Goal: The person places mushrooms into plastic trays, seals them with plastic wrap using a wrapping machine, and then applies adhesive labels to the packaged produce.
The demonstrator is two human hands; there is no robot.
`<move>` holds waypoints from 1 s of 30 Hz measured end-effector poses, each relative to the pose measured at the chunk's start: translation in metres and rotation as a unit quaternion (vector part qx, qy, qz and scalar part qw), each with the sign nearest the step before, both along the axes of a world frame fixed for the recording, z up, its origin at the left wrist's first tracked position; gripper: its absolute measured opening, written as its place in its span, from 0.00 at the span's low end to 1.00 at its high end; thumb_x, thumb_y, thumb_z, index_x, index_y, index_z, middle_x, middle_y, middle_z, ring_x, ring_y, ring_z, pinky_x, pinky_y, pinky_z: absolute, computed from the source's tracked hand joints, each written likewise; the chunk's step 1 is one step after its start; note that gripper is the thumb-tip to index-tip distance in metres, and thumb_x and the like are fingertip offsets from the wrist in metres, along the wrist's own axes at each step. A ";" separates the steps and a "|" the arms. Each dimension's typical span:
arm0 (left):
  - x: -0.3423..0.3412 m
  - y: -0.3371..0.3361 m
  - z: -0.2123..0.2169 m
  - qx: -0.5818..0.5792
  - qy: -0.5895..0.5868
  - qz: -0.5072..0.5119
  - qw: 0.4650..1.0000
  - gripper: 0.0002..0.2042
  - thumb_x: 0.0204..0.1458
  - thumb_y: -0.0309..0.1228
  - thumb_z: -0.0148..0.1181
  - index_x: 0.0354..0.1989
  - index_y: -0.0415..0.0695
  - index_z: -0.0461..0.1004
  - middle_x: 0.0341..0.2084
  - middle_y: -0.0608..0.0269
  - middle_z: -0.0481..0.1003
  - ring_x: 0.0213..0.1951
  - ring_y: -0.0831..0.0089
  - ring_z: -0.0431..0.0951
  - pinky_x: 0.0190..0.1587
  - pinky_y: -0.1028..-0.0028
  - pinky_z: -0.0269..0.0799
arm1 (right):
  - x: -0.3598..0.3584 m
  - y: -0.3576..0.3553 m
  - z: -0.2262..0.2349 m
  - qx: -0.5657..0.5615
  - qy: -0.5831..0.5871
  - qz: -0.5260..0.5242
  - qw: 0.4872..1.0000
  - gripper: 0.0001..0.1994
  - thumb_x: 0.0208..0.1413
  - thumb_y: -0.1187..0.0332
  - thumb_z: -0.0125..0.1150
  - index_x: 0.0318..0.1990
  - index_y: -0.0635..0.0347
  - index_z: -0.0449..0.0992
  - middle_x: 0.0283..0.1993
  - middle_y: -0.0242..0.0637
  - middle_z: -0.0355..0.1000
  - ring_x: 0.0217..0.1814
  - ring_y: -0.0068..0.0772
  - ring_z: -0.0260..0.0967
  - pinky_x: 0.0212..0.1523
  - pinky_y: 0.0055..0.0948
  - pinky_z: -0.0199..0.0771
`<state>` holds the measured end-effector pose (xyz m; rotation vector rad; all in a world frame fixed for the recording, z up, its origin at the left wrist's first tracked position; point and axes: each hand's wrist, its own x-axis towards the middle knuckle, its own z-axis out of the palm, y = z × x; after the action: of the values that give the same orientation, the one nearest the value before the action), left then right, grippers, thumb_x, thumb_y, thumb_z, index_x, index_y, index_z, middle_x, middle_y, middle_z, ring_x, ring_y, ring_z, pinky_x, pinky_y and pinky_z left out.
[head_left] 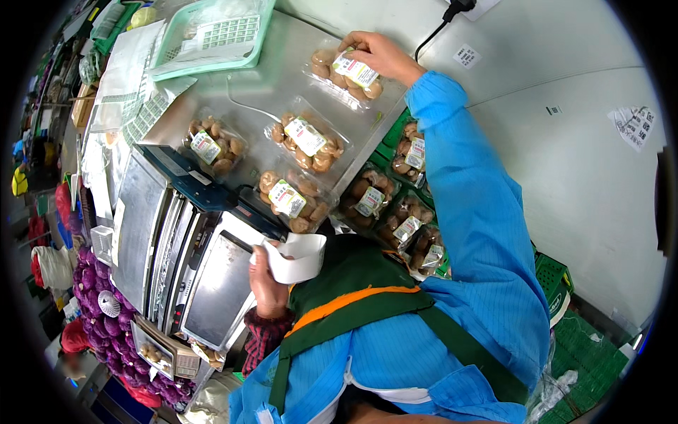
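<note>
My right hand (378, 56) reaches to the far edge of the steel table, its fingers bent down onto the label of a clear plastic pack of brown mushrooms (366, 90). My left hand (268, 286) is closed round a curled white paper strip (300, 260), low beside the scale. Between the hands lie more labelled mushroom packs: a middle one (325, 159), a nearer one (309, 212) and one on the left (224, 164). Whether my right fingers lift the pack or only press on it I cannot tell.
A green crate of mushroom packs (395, 225) sits below the table's right edge. Scales (222, 283) stand at the left, with a dark bar (187, 177) beside the packs. A pale green basket (256, 53) rests at the back. Purple onions (99, 304) are piled farther left.
</note>
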<state>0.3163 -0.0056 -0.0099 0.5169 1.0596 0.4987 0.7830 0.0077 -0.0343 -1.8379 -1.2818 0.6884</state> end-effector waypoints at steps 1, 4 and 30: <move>0.003 -0.005 0.001 0.002 0.010 -0.007 1.000 0.18 0.64 0.43 0.43 0.37 0.39 0.72 0.23 0.56 0.75 0.23 0.68 0.76 0.28 0.70 0.73 | 0.007 0.007 -0.008 0.002 -0.018 0.001 1.000 0.09 0.60 0.68 0.56 0.46 0.58 0.73 0.33 0.37 0.75 0.35 0.24 0.72 0.32 0.26 0.72; -0.001 -0.013 0.001 -0.029 -0.043 -0.124 0.991 0.20 0.63 0.44 0.44 0.37 0.37 0.72 0.23 0.53 0.75 0.26 0.66 0.77 0.31 0.71 0.72 | 0.024 0.018 -0.031 0.009 -0.079 0.007 0.997 0.10 0.58 0.68 0.57 0.46 0.58 0.73 0.31 0.38 0.74 0.33 0.29 0.72 0.33 0.31 0.73; -0.001 0.002 -0.016 -0.166 -0.069 -0.205 0.962 0.21 0.60 0.40 0.52 0.55 0.39 0.64 0.42 0.57 0.75 0.44 0.65 0.75 0.51 0.65 0.69 | 0.011 -0.015 -0.066 -0.007 0.296 -0.260 0.919 0.18 0.54 0.66 0.64 0.48 0.68 0.73 0.36 0.39 0.74 0.29 0.23 0.69 0.30 0.21 0.72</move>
<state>0.3156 -0.0036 -0.0259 0.3830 0.8479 -0.0125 0.7943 -0.0076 -0.1000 -1.6838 -0.3723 0.8555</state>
